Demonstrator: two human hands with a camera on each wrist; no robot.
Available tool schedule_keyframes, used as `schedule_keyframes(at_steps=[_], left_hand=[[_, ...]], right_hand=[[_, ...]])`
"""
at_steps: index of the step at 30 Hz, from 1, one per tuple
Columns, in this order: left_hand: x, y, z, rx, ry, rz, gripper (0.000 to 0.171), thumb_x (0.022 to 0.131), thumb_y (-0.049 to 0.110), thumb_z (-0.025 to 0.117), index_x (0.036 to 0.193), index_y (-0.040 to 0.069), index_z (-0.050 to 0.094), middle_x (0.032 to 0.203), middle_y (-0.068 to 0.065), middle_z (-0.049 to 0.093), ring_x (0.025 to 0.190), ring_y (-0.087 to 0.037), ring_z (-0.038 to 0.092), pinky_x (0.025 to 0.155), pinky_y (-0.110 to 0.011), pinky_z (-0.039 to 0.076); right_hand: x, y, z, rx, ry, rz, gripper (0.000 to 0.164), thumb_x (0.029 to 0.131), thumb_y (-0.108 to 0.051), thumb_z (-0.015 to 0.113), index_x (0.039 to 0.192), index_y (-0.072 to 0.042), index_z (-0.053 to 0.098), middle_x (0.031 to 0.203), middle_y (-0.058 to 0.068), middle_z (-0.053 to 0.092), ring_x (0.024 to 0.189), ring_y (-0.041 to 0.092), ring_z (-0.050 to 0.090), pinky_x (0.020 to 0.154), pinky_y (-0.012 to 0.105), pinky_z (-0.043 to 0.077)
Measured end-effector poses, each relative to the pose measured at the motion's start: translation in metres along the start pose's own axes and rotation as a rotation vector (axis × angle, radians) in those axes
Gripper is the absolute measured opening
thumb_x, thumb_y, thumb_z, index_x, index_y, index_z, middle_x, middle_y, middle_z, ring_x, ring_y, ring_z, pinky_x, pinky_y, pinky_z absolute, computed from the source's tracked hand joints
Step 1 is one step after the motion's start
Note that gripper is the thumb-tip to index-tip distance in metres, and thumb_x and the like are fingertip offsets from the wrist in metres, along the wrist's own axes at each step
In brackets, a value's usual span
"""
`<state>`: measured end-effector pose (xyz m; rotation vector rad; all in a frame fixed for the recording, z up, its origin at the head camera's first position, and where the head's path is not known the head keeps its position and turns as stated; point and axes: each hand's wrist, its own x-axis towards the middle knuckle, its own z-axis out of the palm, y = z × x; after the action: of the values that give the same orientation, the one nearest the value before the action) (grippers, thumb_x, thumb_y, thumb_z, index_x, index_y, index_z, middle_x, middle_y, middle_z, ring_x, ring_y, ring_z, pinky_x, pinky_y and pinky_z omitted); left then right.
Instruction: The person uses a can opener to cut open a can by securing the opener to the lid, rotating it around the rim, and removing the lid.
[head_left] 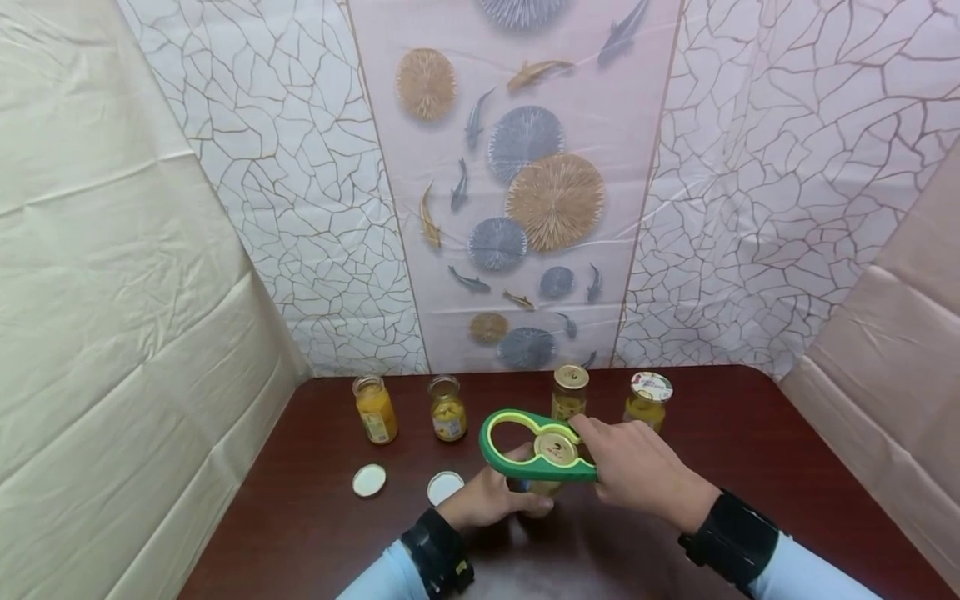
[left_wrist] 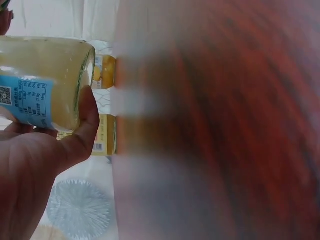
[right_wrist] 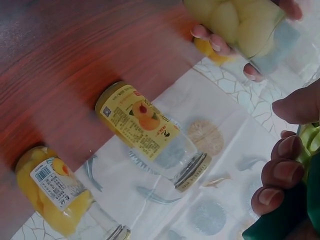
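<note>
Opener (head_left: pixel 538 473) set around lid (head_left: pixel 556 449) of jar (head_left: pixel 546 488)
Left hand (head_left: pixel 491 498) grips the jar above the table (head_left: pixel 300 517), fingers curled round it; right hand (head_left: pixel 647 472) holds the opener's handles, fingers curled; yellow-labelled jar (right_wrist: pixel 142 122) stands upright behind

From my remote seat I count five glass jars (head_left: pixel 377 414) (head_left: pixel 448 412) (head_left: pixel 570 404) (head_left: pixel 645 408) (left_wrist: pixel 45 60): two open and three closed. Four of the jars stand on one tabletop (head_left: pixel 285 517), and one is held. I count five lids (head_left: pixel 572 377) (head_left: pixel 651 386) (head_left: pixel 557 448) (head_left: pixel 369 481) (head_left: pixel 444 485) in all: three on jars and two lying loose. There is one green opener (head_left: pixel 551 473). I also count two hands, one left hand (head_left: pixel 487 500) and one right hand (head_left: pixel 641 467), plus two black wristbands (head_left: pixel 437 550) (head_left: pixel 733 537) and two light blue sleeves (head_left: pixel 386 577) (head_left: pixel 813 575).
</note>
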<state>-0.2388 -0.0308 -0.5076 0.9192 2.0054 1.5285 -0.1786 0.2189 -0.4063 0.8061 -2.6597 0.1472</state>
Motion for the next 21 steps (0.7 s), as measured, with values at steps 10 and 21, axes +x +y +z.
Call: schedule_keyframes(at_steps=[10,21], left_hand=[[-0.006,0.016,0.0,-0.002,0.043,-0.002,0.056,0.102,0.03,0.075,0.153,0.033,0.051,0.145,0.002,0.065,0.127,-0.009,0.065,0.104,-0.029,0.054],[-0.015,0.014,-0.007,0.059,0.244,-0.066,0.076,0.095,0.038,0.083,0.16,0.032,0.043,0.151,0.003,0.061,0.139,-0.021,0.062,0.111,-0.043,0.056]], right_hand=[[-0.006,0.018,0.001,0.023,0.133,0.081,0.053,0.069,-0.004,0.082,0.115,-0.016,0.06,0.068,-0.016,0.045,0.052,-0.002,0.033,0.048,0.019,0.032],[-0.015,0.04,-0.005,0.042,0.13,0.256,0.055,0.076,-0.011,0.085,0.125,-0.008,0.06,0.09,0.003,0.072,0.062,0.008,0.056,0.054,0.031,0.047]])
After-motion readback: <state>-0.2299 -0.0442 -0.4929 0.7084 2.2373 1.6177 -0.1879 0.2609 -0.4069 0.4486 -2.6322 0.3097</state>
